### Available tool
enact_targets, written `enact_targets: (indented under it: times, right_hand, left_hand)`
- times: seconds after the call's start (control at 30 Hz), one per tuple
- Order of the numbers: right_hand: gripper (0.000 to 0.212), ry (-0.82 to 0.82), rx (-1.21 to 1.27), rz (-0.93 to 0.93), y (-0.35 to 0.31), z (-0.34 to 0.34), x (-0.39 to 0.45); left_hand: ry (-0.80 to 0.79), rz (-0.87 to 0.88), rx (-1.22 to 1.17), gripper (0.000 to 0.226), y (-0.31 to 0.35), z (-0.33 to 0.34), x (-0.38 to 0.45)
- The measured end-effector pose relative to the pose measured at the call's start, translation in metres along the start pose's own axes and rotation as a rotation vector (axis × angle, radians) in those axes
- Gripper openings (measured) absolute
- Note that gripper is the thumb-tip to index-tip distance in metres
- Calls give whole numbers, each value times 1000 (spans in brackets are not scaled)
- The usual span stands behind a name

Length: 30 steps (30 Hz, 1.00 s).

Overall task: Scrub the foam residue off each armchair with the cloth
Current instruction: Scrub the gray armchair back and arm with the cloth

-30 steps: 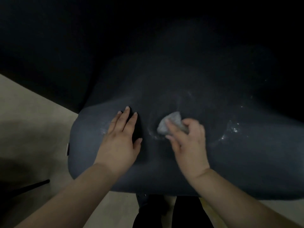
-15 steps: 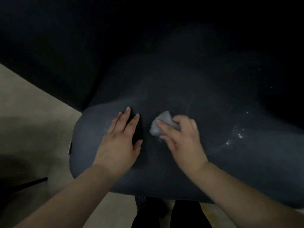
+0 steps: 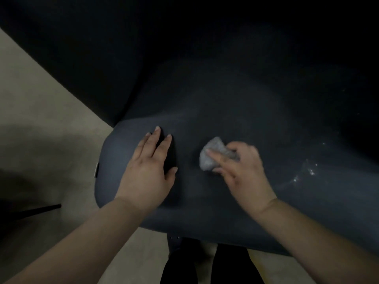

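A dark blue-grey armchair (image 3: pixel 235 111) fills most of the view, its rounded front edge nearest me. My left hand (image 3: pixel 149 171) rests flat on the seat's front left part, fingers straight. My right hand (image 3: pixel 244 173) grips a crumpled grey cloth (image 3: pixel 210 155) and presses it on the seat, a little right of the left hand. The right hand looks blurred. White foam specks (image 3: pixel 307 171) glisten on the seat at the far right.
Beige floor (image 3: pixel 41 119) lies to the left and below the chair's edge. A thin dark rod (image 3: pixel 37 210) lies on the floor at the lower left. My dark trouser legs (image 3: pixel 205 263) stand just below the seat's front edge. The chair's back is in deep shadow.
My right hand slid the cloth left towards the left hand, then back a little to the right. The left hand kept its place on the seat.
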State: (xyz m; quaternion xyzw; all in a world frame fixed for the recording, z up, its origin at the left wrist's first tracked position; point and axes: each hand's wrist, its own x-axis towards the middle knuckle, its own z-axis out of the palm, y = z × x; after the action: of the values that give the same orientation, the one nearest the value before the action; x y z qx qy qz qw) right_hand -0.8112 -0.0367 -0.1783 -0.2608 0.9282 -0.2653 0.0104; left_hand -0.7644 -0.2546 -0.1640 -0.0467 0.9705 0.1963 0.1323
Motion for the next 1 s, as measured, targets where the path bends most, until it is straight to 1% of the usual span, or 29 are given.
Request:
enact_targets:
  times: [0.1,0.17,0.2,0.3,0.33,0.37,0.4,0.47,0.57,0.6,0.63,0.73,0.77,0.8,0.83,0.9,0.97,1.0]
  right_hand:
    - [42,170,-24,208,14,-1,28]
    - [40,197,-3,310,5,9,47]
    - [40,178,20,290,-6,15,49]
    - [48,29,24,24,-26,23,8]
    - [50,-17,10,-24,-25,20,-12]
    - [51,-36,-2,-25,-21,15,-28]
    - [51,-14,-16,2,-12,8,-39]
    - [50,101,-49,112,8,-3,-36]
    - [44,285,-30,400,25,-4,2]
    - [44,311,-2,449,21,-1,11]
    - [45,306,12,430,13,5,12]
    - [56,147,-20,172,-7,17,-35]
    - [56,105,-34,123,-3,13,-55]
    - [50,91,-60,104,5,4,-71]
    - [42,117,-103,110,19,-6,-82]
    - [33,218,-179,215,50,-26,-86]
    - [33,291,-182,411,69,-37,-74]
    - [35,317,-165,480,68,-36,-68]
  left_hand:
    - [10,-16,-11,74,2,2,-4]
    - [23,-37,-42,73,7,4,-4]
    - [29,-47,-55,73,9,4,-4]
    - [26,-67,-85,73,15,4,-3]
    - [22,-70,-92,73,16,4,-3]
    - [17,-73,-96,73,16,3,-3]
    - [12,-73,-97,72,16,2,-3]
    - [-3,-56,-87,72,20,1,-4]
    - [-42,-10,-76,72,31,3,-3]
    - [-53,-6,-78,73,36,4,-2]
    - [-63,-3,-80,73,40,5,0]
    - [-95,27,-91,72,52,8,6]
    - [-103,41,-87,72,56,8,8]
    - [-110,57,-76,72,59,9,9]
    - [-117,71,-60,72,62,11,11]
    - [-128,88,-33,72,70,13,14]
    - [-125,93,-19,72,78,16,18]
    - [-122,95,-13,71,82,17,20]
